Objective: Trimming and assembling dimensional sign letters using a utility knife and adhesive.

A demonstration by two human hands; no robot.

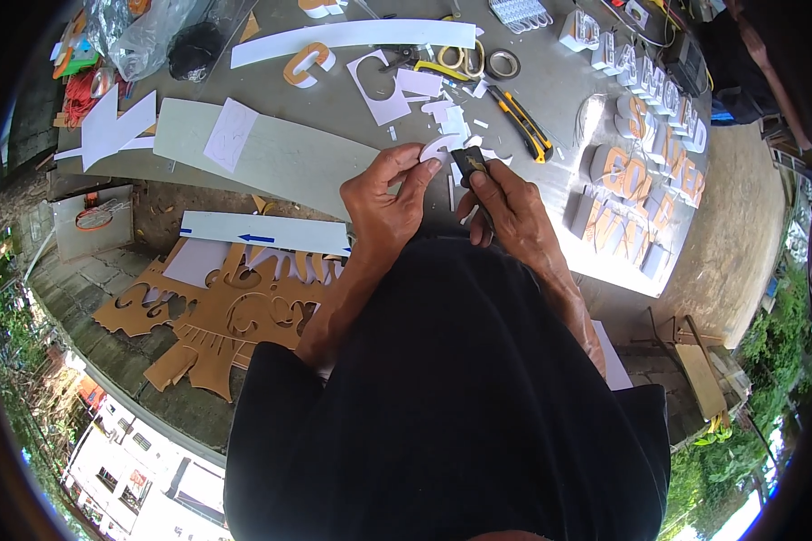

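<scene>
Your left hand point(388, 194) pinches a curved white piece point(436, 148), seemingly unfinished, your right hand point(512, 203) holds a black tool point(468, 162), and many letters point(625, 180) on the desk point(550, 81) look already made

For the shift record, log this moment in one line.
left hand: holds curved white piece | right hand: holds dark tool | tool-piece contact: unclear | on table: yellow-black utility knife

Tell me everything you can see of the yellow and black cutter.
The cutter is long and slim, with yellow and black parts that look like plastic. It lies on the grey table, slanting from upper left to lower right, below the tape roll. The right hand is near, not holding it. Whether its blade is out is unclear.
</scene>
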